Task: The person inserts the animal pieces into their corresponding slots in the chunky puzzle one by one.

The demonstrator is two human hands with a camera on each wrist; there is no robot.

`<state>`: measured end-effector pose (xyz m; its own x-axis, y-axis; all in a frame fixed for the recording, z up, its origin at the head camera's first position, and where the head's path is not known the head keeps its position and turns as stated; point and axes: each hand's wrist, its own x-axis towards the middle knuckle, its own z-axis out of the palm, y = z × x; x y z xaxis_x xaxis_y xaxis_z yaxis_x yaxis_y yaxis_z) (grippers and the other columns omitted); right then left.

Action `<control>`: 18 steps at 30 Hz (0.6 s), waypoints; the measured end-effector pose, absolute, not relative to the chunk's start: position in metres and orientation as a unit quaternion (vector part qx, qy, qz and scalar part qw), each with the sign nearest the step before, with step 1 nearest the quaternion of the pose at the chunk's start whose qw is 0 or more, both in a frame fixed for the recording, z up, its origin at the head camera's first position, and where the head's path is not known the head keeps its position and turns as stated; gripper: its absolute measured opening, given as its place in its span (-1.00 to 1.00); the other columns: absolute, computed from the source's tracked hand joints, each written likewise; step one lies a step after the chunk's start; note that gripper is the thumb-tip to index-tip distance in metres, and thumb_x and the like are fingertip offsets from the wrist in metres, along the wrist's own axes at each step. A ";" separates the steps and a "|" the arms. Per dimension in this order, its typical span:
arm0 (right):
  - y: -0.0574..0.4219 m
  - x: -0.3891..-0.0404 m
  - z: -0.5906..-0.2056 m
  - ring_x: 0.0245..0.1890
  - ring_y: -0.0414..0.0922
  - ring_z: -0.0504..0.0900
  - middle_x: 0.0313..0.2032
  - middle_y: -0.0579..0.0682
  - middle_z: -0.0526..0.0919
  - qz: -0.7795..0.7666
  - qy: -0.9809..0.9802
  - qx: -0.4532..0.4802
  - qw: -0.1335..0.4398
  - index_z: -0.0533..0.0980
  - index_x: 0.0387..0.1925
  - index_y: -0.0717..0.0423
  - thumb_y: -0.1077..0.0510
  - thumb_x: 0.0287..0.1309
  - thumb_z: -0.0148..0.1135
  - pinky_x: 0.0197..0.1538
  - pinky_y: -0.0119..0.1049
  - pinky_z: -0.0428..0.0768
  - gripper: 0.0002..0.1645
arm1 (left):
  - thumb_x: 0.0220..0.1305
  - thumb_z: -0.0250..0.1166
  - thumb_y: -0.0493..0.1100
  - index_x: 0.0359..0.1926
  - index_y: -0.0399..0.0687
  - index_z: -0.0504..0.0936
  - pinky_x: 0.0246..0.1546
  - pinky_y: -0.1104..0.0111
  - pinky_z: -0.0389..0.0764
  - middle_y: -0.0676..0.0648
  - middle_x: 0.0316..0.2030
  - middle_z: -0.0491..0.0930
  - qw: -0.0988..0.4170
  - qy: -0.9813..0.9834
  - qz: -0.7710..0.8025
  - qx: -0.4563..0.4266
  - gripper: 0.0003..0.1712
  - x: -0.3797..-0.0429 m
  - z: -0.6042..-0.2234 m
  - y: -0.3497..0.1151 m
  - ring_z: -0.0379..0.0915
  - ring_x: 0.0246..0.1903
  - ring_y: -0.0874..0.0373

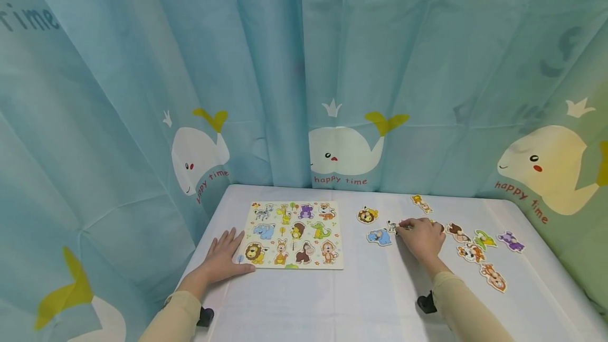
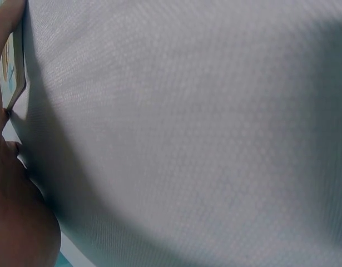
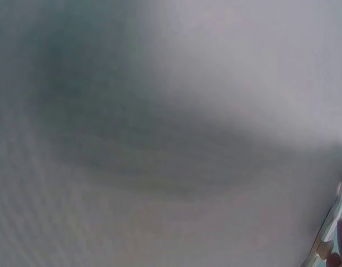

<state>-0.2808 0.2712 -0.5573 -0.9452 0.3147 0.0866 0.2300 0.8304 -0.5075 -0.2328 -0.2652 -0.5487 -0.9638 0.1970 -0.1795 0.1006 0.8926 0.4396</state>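
Note:
A wooden animal puzzle board (image 1: 293,220) lies on the table with printed animal pictures in rows. My left hand (image 1: 219,258) rests at its lower left corner, fingers spread and thumb along the front edge. In the left wrist view the hand shows only at the left side, near the board's edge. To the right of the board, my right hand (image 1: 421,237) pinches a small zebra puzzle piece (image 1: 392,227) between thumb and fingertips. Just beside the zebra lies a blue hippo piece (image 1: 379,237), with a lion piece (image 1: 368,215) behind it. Part of a piece is hidden under the right hand.
More loose pieces lie to the right: a kangaroo (image 1: 421,203), a brown horse-like animal (image 1: 458,233), a crocodile (image 1: 484,239), a tiger (image 1: 471,253), a monkey (image 1: 494,277) and a purple hippo (image 1: 511,241). A blue whale-print curtain (image 1: 275,94) hangs behind the white table (image 1: 332,305).

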 end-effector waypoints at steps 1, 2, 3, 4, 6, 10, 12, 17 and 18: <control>0.271 -0.281 -0.557 0.13 0.38 0.27 0.04 0.32 0.52 0.254 -0.953 -0.144 0.083 0.73 -0.18 0.14 0.00 0.21 0.37 0.13 0.33 0.17 -0.70 | -0.01 0.45 0.46 0.60 -0.22 0.07 0.51 -0.23 -0.35 -0.36 0.59 -0.12 0.110 0.966 0.219 0.077 0.38 -0.233 -0.549 -0.265 -0.36 0.56 -0.34; 0.271 -0.281 -0.557 0.12 0.39 0.27 0.04 0.33 0.52 0.254 -0.953 -0.144 0.083 0.73 -0.18 0.15 0.00 0.21 0.37 0.13 0.34 0.17 -0.70 | -0.01 0.45 0.46 0.60 -0.22 0.07 0.51 -0.24 -0.35 -0.36 0.59 -0.12 0.110 0.966 0.220 0.076 0.38 -0.233 -0.549 -0.265 -0.36 0.56 -0.34; 0.271 -0.280 -0.557 0.12 0.39 0.27 0.05 0.33 0.52 0.255 -0.952 -0.145 0.082 0.73 -0.18 0.15 0.00 0.21 0.38 0.13 0.33 0.16 -0.69 | -0.01 0.45 0.46 0.60 -0.21 0.07 0.51 -0.23 -0.35 -0.36 0.59 -0.12 0.110 0.966 0.220 0.076 0.38 -0.233 -0.549 -0.265 -0.36 0.56 -0.34; 0.271 -0.280 -0.557 0.13 0.39 0.27 0.05 0.33 0.52 0.256 -0.952 -0.147 0.081 0.73 -0.19 0.15 -0.01 0.21 0.38 0.14 0.33 0.16 -0.69 | -0.01 0.45 0.46 0.60 -0.21 0.07 0.51 -0.23 -0.35 -0.36 0.59 -0.12 0.110 0.966 0.219 0.076 0.38 -0.233 -0.549 -0.265 -0.36 0.56 -0.33; 0.270 -0.280 -0.557 0.13 0.38 0.27 0.05 0.33 0.51 0.258 -0.951 -0.148 0.080 0.73 -0.19 0.16 -0.01 0.21 0.39 0.15 0.33 0.16 -0.69 | -0.01 0.45 0.46 0.60 -0.21 0.07 0.51 -0.23 -0.35 -0.35 0.59 -0.12 0.111 0.966 0.219 0.075 0.38 -0.233 -0.548 -0.265 -0.36 0.57 -0.33; 0.269 -0.280 -0.556 0.13 0.38 0.27 0.04 0.32 0.52 0.261 -0.950 -0.151 0.081 0.72 -0.20 0.17 -0.01 0.21 0.39 0.16 0.33 0.16 -0.69 | -0.01 0.45 0.46 0.60 -0.21 0.08 0.51 -0.24 -0.34 -0.35 0.59 -0.11 0.109 0.966 0.220 0.076 0.38 -0.233 -0.548 -0.265 -0.35 0.56 -0.34; 0.268 -0.279 -0.555 0.12 0.38 0.27 0.03 0.32 0.52 0.261 -0.950 -0.150 0.083 0.72 -0.21 0.18 0.00 0.21 0.38 0.15 0.33 0.16 -0.69 | -0.01 0.45 0.45 0.60 -0.21 0.08 0.51 -0.24 -0.34 -0.36 0.59 -0.11 0.108 0.966 0.221 0.077 0.37 -0.233 -0.549 -0.265 -0.34 0.56 -0.34; 0.267 -0.279 -0.555 0.10 0.36 0.29 -0.02 0.31 0.55 0.265 -0.949 -0.148 0.086 0.72 -0.22 0.19 0.02 0.22 0.39 0.12 0.33 0.19 -0.70 | -0.01 0.45 0.45 0.60 -0.22 0.08 0.50 -0.24 -0.35 -0.36 0.58 -0.11 0.106 0.966 0.222 0.077 0.37 -0.233 -0.550 -0.266 -0.34 0.56 -0.34; 0.266 -0.279 -0.555 0.09 0.36 0.29 -0.03 0.31 0.55 0.265 -0.949 -0.147 0.086 0.72 -0.21 0.19 0.03 0.22 0.39 0.12 0.33 0.19 -0.71 | -0.01 0.45 0.45 0.60 -0.21 0.08 0.51 -0.24 -0.35 -0.36 0.59 -0.11 0.106 0.966 0.222 0.077 0.38 -0.233 -0.550 -0.266 -0.34 0.56 -0.34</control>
<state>-0.2790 0.2665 -0.5549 -0.9420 0.3243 0.0864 0.2326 0.8165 -0.5283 -0.2335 -0.2663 -0.5503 -0.9656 0.1953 -0.1718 0.1008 0.8897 0.4452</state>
